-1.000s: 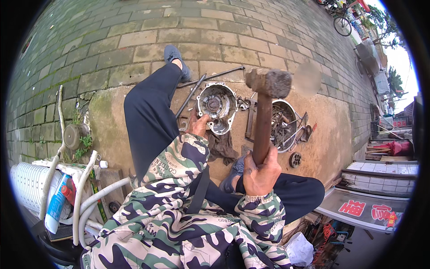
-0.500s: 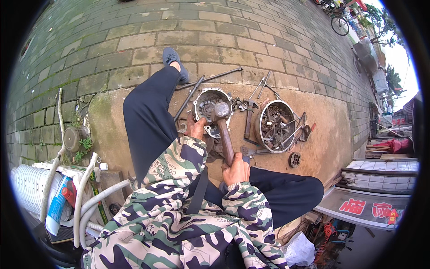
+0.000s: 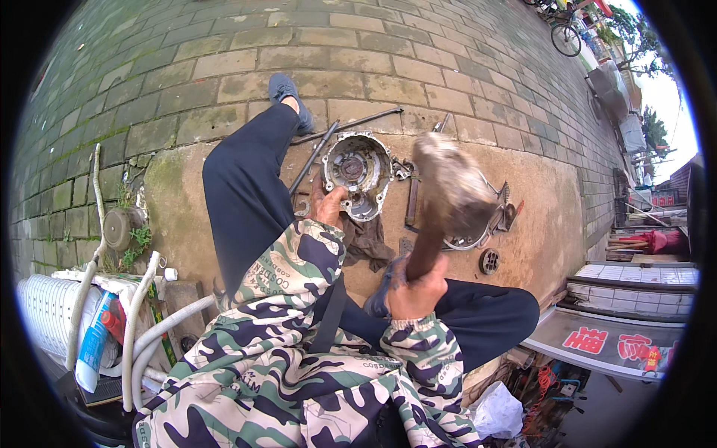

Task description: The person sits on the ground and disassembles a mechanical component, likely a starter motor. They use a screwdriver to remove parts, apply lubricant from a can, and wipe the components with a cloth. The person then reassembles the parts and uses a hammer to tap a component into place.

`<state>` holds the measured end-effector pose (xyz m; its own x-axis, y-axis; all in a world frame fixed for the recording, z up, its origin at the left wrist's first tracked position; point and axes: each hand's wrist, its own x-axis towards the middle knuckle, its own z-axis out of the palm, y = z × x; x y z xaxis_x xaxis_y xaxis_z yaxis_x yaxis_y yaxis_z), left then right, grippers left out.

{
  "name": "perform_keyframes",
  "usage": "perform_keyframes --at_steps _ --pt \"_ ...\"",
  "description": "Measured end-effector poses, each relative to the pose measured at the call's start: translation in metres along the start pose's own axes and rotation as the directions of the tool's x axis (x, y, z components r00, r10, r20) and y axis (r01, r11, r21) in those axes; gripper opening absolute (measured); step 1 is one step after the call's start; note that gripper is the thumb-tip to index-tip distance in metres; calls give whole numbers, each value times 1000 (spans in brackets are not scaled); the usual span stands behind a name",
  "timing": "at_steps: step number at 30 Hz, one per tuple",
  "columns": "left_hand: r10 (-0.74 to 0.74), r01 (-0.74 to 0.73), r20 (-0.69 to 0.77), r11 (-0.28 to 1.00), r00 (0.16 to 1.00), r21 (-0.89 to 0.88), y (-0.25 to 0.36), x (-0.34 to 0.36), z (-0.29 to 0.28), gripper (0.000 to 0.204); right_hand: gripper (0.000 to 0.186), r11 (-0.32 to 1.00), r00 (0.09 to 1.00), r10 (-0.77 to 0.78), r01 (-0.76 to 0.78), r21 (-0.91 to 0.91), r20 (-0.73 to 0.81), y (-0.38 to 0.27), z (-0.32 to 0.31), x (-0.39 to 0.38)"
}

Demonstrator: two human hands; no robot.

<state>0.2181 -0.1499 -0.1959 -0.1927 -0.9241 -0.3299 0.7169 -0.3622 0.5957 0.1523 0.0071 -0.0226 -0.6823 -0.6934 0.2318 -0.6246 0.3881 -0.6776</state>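
My left hand [image 3: 328, 203] grips the lower left rim of a metal engine casing [image 3: 384, 181], whose round hollow faces up at me. Raised close to the camera, a hammer [image 3: 452, 183] with a worn, heavy head is in my right hand [image 3: 418, 290], fingers wrapped round its dark handle. Its head is blurred and stands up and to the right of the casing, apart from it. A dark crumpled rag [image 3: 368, 240] lies below the casing. Behind the hammer, a round metal basin [image 3: 469, 243] is mostly hidden.
Metal bars [image 3: 314, 158] lie beyond the casing on the left. A small round dark part [image 3: 489, 260] sits on the concrete near my right knee. Grey hoses [image 3: 170, 319] and a blue-and-white packet [image 3: 96, 345] are at the left; a sign board [image 3: 590, 343] stands at the right.
My right hand has lifted the hammer off the casing, up toward the camera and to the right. The casing's hollow now shows fully, still in my left hand; the basin has become mostly covered.
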Motion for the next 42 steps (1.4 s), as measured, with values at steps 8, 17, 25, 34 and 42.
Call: perform_keyframes --at_steps 8,17,25,34,42 --pt "-78 92 -205 994 976 60 -17 17 -20 64 34 951 876 180 -40 -306 448 37 33 0" --pt "-69 68 -161 998 985 -17 2 8 -11 74 18 953 976 36 32 303 -216 -68 -73 37" --pt "-73 74 -21 993 997 91 6 -4 4 67 33 937 923 155 -25 -348 352 32 29 14" --pt "-311 308 -223 950 924 -48 -11 24 -44 49 32 990 885 140 -131 -52 444 43 19 8" --pt "-306 457 443 841 843 -290 47 8 -18 67 23 559 857 314 -515 650 408 58 4 59"
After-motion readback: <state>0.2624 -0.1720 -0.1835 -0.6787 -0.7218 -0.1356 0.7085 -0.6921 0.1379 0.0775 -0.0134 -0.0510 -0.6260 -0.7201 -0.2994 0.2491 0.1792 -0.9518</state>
